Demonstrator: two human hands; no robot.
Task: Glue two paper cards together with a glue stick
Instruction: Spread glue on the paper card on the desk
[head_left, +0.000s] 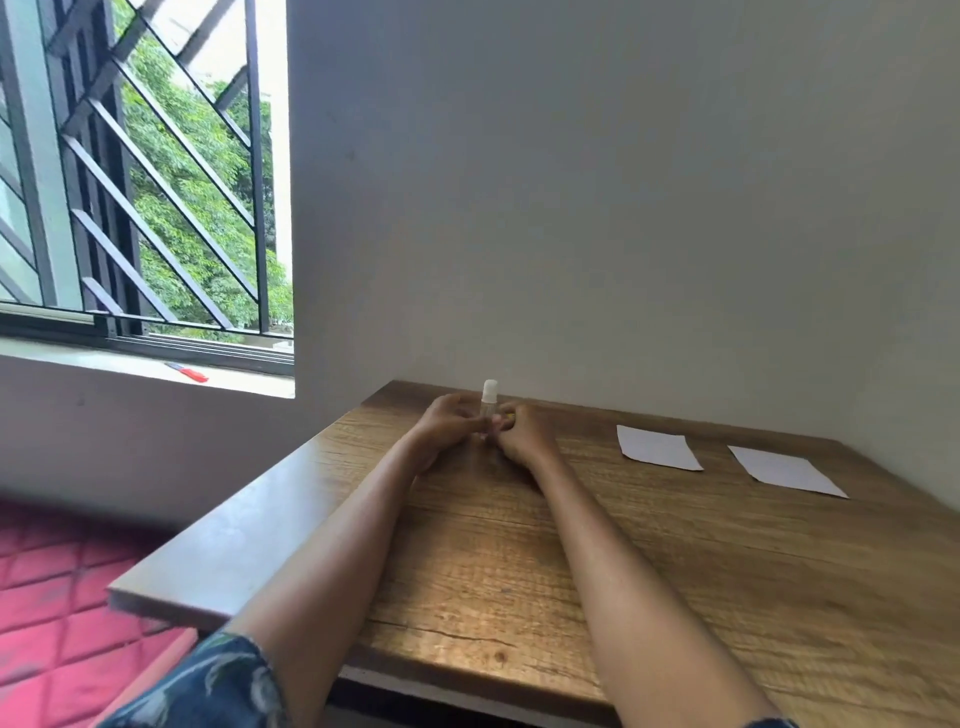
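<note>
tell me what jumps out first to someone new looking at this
Both hands meet at the table's far left, the left hand and right hand holding an upright white glue stick between their fingertips. Two white cards lie flat, side by side and apart, on the wooden table to the right. A barred window with green trees fills the upper left.

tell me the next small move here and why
Probably pull the cap off the glue stick. Both the left hand and right hand hold it upright at the table's far edge, the white cap looks on, and the two paper cards lie untouched.
</note>
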